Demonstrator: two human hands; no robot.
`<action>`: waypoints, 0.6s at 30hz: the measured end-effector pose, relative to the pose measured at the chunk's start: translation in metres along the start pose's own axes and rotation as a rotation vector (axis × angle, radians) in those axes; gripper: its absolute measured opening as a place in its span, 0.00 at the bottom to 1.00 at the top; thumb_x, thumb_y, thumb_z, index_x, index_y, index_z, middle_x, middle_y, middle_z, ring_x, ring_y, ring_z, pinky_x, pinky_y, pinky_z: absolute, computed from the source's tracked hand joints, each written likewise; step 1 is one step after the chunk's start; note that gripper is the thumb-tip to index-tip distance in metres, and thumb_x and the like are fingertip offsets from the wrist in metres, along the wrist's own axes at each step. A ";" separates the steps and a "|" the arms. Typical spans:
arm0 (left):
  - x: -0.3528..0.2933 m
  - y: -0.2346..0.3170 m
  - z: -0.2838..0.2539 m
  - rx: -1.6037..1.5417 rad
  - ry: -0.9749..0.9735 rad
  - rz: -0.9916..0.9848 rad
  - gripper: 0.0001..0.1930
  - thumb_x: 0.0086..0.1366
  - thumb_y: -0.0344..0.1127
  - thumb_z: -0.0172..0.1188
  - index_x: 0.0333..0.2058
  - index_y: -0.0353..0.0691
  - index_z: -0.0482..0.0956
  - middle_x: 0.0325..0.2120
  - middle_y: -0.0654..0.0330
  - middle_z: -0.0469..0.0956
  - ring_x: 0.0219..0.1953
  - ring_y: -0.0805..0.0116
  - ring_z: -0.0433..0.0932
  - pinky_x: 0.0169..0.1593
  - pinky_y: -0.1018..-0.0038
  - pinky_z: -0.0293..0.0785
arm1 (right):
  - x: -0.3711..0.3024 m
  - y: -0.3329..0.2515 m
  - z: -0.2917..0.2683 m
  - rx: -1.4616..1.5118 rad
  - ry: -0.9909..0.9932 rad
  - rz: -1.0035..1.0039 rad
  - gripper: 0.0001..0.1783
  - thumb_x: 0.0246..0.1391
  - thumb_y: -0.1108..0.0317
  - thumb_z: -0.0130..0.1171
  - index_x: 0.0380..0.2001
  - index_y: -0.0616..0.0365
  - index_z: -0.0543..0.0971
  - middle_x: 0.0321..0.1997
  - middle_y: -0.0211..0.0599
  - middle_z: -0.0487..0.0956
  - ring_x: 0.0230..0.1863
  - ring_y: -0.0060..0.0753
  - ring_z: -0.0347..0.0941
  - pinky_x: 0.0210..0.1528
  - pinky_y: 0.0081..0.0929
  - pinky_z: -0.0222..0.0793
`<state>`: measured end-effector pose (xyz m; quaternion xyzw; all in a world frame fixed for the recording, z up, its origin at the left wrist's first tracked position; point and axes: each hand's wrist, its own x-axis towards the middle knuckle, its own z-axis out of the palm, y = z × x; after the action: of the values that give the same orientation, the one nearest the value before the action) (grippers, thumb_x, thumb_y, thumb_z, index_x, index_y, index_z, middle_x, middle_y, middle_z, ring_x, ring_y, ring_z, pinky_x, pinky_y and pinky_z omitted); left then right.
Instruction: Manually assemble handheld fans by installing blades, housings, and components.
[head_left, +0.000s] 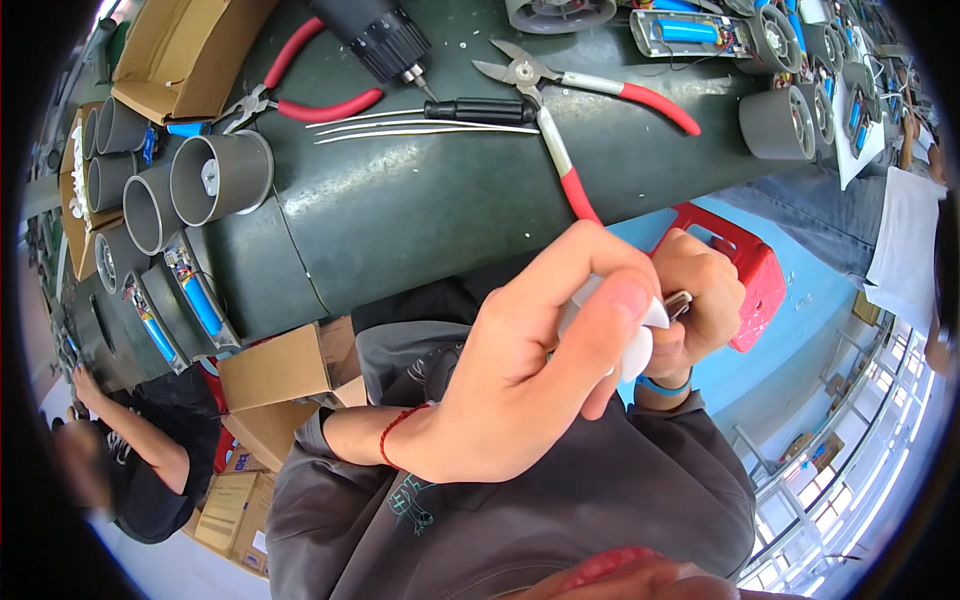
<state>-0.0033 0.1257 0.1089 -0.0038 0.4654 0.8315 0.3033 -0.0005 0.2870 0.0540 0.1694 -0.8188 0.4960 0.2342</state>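
In front of my chest, my left hand (510, 370), with a red cord at the wrist, is closed round a white plastic piece (637, 352). Its fingers and thumb cover much of that piece. Just to the right, my right hand (705, 290), with a blue band at the wrist, is closed on a small metal tool (679, 304) whose shiny end meets the white piece or lies close beside it. Fingers hide the rest of the tool, so its kind cannot be told. Beyond my hands on the dark green table lie red-handled diagonal cutters (556, 135).
A black screwdriver (475, 110), thin white strips (400, 131), a power driver (385, 45) and red-handled pliers (325, 108) lie on the table. Grey cups (222, 178) stand at left. A red stool (765, 290) is at right; another person (140, 440) sits at lower left.
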 end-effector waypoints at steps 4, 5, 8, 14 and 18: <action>-0.001 -0.001 0.003 -0.070 0.033 0.022 0.13 0.73 0.39 0.38 0.39 0.34 0.66 0.27 0.61 0.72 0.10 0.85 0.58 0.14 0.85 0.51 | -0.002 -0.001 0.001 0.055 0.009 0.046 0.28 0.51 0.44 0.62 0.17 0.60 0.70 0.12 0.26 0.65 0.10 0.24 0.59 0.12 0.21 0.49; -0.002 -0.002 0.003 -0.081 0.030 0.026 0.14 0.73 0.39 0.38 0.39 0.34 0.66 0.27 0.61 0.71 0.10 0.85 0.57 0.14 0.85 0.51 | -0.002 -0.001 0.001 0.056 0.008 0.044 0.28 0.51 0.44 0.62 0.17 0.60 0.70 0.12 0.26 0.65 0.10 0.24 0.59 0.12 0.21 0.49; -0.002 -0.001 0.004 -0.102 0.030 0.023 0.14 0.73 0.39 0.38 0.39 0.34 0.65 0.26 0.61 0.71 0.09 0.86 0.56 0.14 0.85 0.50 | -0.002 -0.002 0.002 0.045 0.012 0.051 0.29 0.52 0.44 0.61 0.17 0.60 0.70 0.12 0.26 0.65 0.10 0.24 0.58 0.12 0.21 0.49; -0.002 -0.004 0.004 -0.089 0.027 0.041 0.14 0.74 0.40 0.37 0.39 0.34 0.65 0.26 0.62 0.71 0.09 0.87 0.55 0.14 0.86 0.48 | -0.002 -0.003 0.001 0.021 0.008 0.036 0.29 0.52 0.43 0.60 0.17 0.59 0.70 0.12 0.25 0.65 0.10 0.23 0.58 0.12 0.20 0.48; -0.003 -0.003 0.005 -0.129 0.026 0.046 0.14 0.73 0.40 0.37 0.39 0.34 0.65 0.25 0.62 0.70 0.09 0.87 0.55 0.14 0.86 0.48 | -0.003 -0.003 0.003 0.056 0.028 0.061 0.29 0.52 0.43 0.61 0.17 0.59 0.69 0.12 0.25 0.65 0.10 0.23 0.58 0.12 0.20 0.48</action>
<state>0.0020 0.1292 0.1099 -0.0231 0.4148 0.8664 0.2771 0.0035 0.2831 0.0535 0.1441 -0.8059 0.5281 0.2256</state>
